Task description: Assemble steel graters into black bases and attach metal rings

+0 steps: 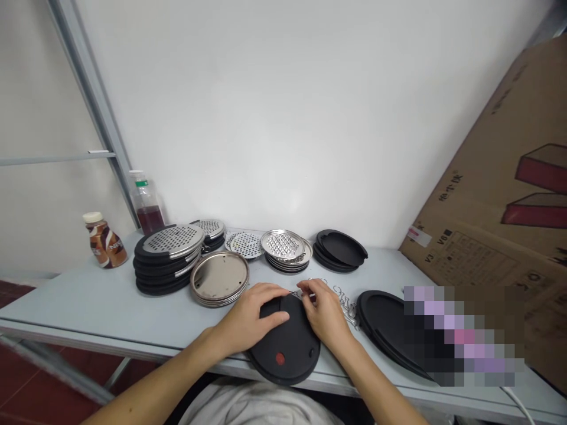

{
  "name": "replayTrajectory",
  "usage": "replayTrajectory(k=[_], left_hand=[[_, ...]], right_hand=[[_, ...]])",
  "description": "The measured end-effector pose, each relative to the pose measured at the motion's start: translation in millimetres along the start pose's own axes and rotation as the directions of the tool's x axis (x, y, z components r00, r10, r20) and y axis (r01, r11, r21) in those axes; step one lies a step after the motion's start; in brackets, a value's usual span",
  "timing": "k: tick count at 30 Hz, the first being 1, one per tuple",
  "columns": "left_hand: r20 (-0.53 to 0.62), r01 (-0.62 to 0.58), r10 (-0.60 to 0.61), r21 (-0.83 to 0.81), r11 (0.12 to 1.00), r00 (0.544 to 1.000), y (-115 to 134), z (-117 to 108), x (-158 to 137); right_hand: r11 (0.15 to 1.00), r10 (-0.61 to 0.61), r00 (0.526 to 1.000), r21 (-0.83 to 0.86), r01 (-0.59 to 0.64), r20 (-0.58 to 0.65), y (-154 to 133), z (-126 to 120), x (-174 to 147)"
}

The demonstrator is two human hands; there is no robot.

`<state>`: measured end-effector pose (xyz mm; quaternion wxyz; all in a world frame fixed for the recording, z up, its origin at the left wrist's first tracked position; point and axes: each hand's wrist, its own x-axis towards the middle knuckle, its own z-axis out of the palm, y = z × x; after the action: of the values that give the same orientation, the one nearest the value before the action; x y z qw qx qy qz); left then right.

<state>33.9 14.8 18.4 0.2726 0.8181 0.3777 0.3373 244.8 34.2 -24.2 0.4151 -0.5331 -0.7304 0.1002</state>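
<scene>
A round black disc (292, 348) with a red dot and a small knob lies at the table's front edge, partly over it. My left hand (259, 316) is closed on its upper left side, with the thumb across the top face. At the disc's far edge, my right hand (325, 313) pinches a small bent metal wire hook (294, 292), mostly hidden by the fingertips. The left index fingertip also reaches this wire. Just right of my right hand lies a loose pile of similar wire hooks (348, 304).
Black-rimmed graters (168, 262) are stacked at left, beside plain metal discs (220, 277). Perforated grater plates (286, 248) and black round pieces (341, 251) stand along the wall. More black discs (383, 324) lie at right. Two bottles (105, 242) (148, 206) stand far left; a cardboard box (500, 206) leans right.
</scene>
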Motion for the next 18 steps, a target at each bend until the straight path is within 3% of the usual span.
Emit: replayTrajectory(k=[5,8,13,18], left_hand=[[0.257,-0.167,0.122,0.163,0.972,0.959,31.1,-4.4,-23.5],[0.369,-0.203,0.115,0.211,0.956,0.922,38.0,4.0,-32.0],[0.396,-0.186,0.052,0.309,0.933,0.917,26.2,13.7,-28.4],[0.399,-0.250,0.115,0.307,0.918,0.910,9.2,5.2,-26.6]], right_hand=[[1.000,0.004,1.000,-0.014,-0.003,0.009,3.1,-0.8,-1.6],[1.000,-0.005,1.000,-0.013,0.005,0.009,2.5,-1.8,-1.1],[0.998,-0.011,0.995,0.061,0.004,0.099,-6.3,-14.2,-6.3],[0.997,-0.059,0.960,0.057,0.045,0.274,-10.9,-32.4,-34.6]])
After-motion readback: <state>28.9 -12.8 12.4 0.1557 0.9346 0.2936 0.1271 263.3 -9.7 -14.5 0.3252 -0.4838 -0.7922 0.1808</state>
